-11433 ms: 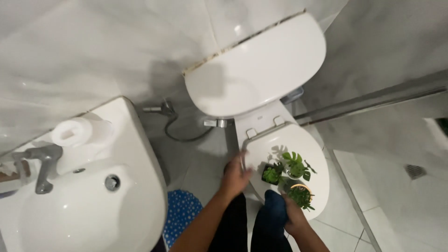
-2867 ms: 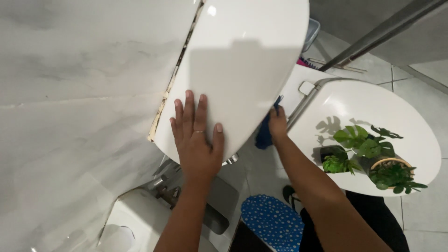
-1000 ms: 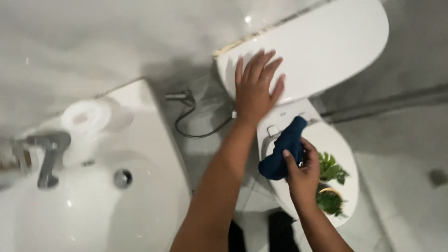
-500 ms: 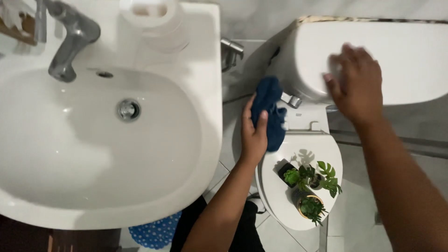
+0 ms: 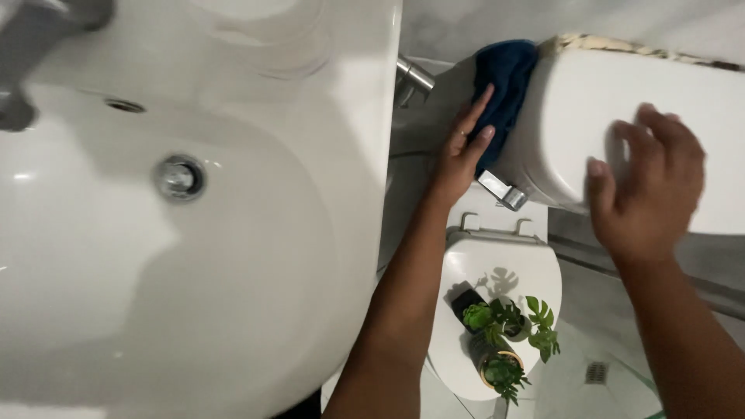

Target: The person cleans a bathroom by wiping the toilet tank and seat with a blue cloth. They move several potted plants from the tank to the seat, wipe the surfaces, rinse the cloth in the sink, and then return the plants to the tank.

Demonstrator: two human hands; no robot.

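Note:
My left hand (image 5: 462, 155) presses a dark blue cloth (image 5: 508, 77) against the upper left side of a white toilet tank (image 5: 574, 116), fingers stretched along the cloth. My right hand (image 5: 644, 194) rests flat on the tank's top with fingers spread and holds nothing. A chrome flush lever (image 5: 503, 192) sticks out just below the cloth. Beneath the tank, two small potted green plants (image 5: 504, 334) stand on the shut toilet lid (image 5: 504, 271).
A large white washbasin (image 5: 233, 271) fills the left half of the view, with a metal drain (image 5: 178, 177) and a blurred grey tap (image 5: 46, 46). A chrome wall valve (image 5: 415, 76) sits between basin and tank. A floor drain (image 5: 596, 372) shows in the tiles.
The cloth was near the flush lever half a second ago; it is now higher, on the tank's left side. The view has swung from the tank over to the basin.

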